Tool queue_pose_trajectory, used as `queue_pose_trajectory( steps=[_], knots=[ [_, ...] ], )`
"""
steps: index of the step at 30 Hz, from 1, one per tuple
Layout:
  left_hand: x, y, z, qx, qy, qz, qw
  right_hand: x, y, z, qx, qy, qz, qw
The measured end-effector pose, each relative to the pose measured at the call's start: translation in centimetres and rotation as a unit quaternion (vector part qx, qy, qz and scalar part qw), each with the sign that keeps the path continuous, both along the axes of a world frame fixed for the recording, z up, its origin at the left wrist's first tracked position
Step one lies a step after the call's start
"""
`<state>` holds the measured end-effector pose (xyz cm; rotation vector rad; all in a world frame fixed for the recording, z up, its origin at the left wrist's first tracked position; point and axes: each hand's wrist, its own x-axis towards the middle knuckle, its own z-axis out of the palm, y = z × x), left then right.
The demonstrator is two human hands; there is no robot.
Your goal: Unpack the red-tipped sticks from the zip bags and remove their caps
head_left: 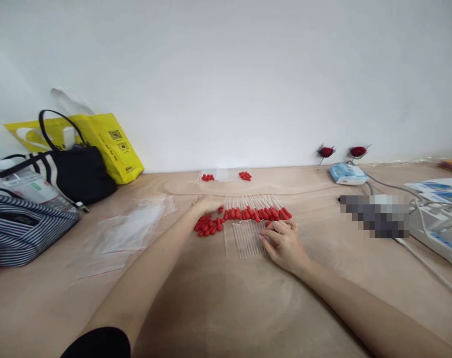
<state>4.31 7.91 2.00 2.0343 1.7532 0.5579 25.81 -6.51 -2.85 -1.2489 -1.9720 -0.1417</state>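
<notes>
A row of glass droppers with red rubber bulbs (248,214) lies across the table, tubes pointing toward the wall. My left hand (207,204) is at the row's left end, its fingertips closed at a single red bulb (220,210). Just below that hand lies a loose pile of red bulbs (207,227). Bare glass tubes (246,241) lie side by side nearer me, with one tube (226,241) apart on the left. At their right edge, my right hand (283,243) has its thumb and fingers pinched on a tube. Part of another bulb shows by its fingers.
Clear zip bags (132,228) lie to the left. Against the wall rests a bag with red bulbs (226,174). Yellow (117,149), black (84,174) and striped bags (28,228) stand far left. A blue-white packet (348,174) and power strip (442,233) with cables are right.
</notes>
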Motion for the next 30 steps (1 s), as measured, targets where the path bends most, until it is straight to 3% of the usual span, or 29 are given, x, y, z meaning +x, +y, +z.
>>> queue_pose_trajectory(
  steps=[4, 7, 11, 15, 18, 23, 30],
  knots=[
    [-0.7, -1.7, 2.2, 0.026, 0.056, 0.032, 0.998, 0.1, 0.0, -0.1, 0.011, 0.001, 0.004, 1.0],
    [-1.6, -4.5, 3.1, 0.08, 0.079, 0.01, 0.994, 0.2, 0.1, -0.2, 0.029, 0.009, 0.006, 1.0],
    [-2.5, -9.3, 1.4, 0.196, 0.105, -0.145, 0.964, 0.3, -0.2, 0.2, 0.076, 0.031, 0.012, 0.997],
    [-2.5, -12.4, -1.5, 0.317, 0.11, -0.23, 0.914, -0.2, -0.7, 1.1, 0.099, -0.021, 0.044, 0.994],
    [-1.9, -13.1, -2.6, 0.359, 0.116, -0.263, 0.888, -1.0, -0.9, 1.6, 0.109, -0.076, 0.065, 0.989],
    [-0.9, -13.1, -3.0, 0.391, 0.081, -0.267, 0.877, -2.1, -0.4, 1.1, 0.12, -0.096, 0.088, 0.984],
    [-0.6, -13.5, -3.0, 0.361, 0.067, -0.242, 0.898, -2.3, 0.3, 0.1, 0.122, -0.081, 0.105, 0.984]
  ],
)
